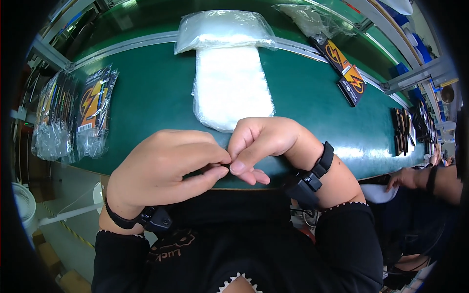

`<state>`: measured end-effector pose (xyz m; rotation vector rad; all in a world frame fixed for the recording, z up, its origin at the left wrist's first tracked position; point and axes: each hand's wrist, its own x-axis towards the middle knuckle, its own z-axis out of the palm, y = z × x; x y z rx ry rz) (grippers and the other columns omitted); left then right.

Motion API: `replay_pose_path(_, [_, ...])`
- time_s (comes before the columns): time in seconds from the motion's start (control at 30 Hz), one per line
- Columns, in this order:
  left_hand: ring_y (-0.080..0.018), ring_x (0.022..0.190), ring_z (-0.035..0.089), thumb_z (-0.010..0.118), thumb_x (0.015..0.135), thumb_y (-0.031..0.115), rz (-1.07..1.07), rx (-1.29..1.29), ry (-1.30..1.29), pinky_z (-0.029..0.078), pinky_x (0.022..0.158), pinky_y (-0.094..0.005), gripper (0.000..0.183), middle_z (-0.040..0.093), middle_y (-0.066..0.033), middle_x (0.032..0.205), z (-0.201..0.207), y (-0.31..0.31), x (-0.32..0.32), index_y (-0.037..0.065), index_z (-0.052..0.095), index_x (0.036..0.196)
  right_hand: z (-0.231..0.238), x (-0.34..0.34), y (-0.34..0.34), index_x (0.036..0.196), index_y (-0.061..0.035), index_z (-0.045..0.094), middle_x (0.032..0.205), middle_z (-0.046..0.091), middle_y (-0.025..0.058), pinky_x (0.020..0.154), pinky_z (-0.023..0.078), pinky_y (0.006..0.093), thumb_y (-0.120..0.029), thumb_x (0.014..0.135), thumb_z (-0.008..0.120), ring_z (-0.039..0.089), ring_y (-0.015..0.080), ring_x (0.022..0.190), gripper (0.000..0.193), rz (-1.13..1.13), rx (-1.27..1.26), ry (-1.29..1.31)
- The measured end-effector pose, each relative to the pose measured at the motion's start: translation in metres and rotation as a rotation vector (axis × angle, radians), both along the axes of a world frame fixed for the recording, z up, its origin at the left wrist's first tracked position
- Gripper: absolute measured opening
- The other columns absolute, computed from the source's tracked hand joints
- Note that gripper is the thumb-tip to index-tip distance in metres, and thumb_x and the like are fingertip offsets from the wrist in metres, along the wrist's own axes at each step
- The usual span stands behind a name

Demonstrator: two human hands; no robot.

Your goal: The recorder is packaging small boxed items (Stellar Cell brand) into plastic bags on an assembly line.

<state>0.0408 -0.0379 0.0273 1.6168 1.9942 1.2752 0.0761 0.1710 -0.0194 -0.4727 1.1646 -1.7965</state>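
Bright, tabletop point(303, 97) glare, curved edges, perhaps blurred

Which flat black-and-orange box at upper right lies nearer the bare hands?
The lower box; the upper box lies farther back, by crumpled clear plastic.

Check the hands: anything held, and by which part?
Cannot tell: the left hand and right hand meet at their pinched fingertips, which could hide anything small between them.

A green table point(146, 93) carries a glare point(354, 151) at right; a metal rail point(132, 45) lines its far edge; grey floor point(73, 193) shows lower left.
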Motion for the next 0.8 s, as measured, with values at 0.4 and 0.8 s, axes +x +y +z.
replay_pose_path(0.4, [-0.0274, 0.058, 0.056, 0.064, 0.073, -0.002, -0.115, 0.009, 0.078, 0.042, 0.05, -0.033, 0.013, 0.058, -0.0107, 0.07, 0.002, 0.005, 0.004, 0.001, 0.06, 0.086, -0.003, -0.001, 0.001, 0.068, 0.0041, 0.063, 0.058, 0.061, 0.01, 0.04, 0.042, 0.0234, -0.013, 0.087, 0.057, 0.057, 0.014, 0.042, 0.027, 0.115, -0.014, 0.022])
replay_pose_path(0.8, [-0.0274, 0.058, 0.055, 0.061, 0.071, -0.004, -0.094, -0.019, 0.182, 0.044, 0.051, -0.0335, 0.016, 0.055, -0.0102, 0.068, 0.009, 0.016, 0.017, 0.001, 0.058, 0.085, -0.01, -0.001, 0.004, 0.072, 0.0071, 0.062, 0.062, 0.062, 0.0157, 0.038, 0.043, 0.0272, -0.009, 0.085, 0.057, 0.057, 0.0198, 0.042, 0.021, 0.198, -0.156, -0.07])
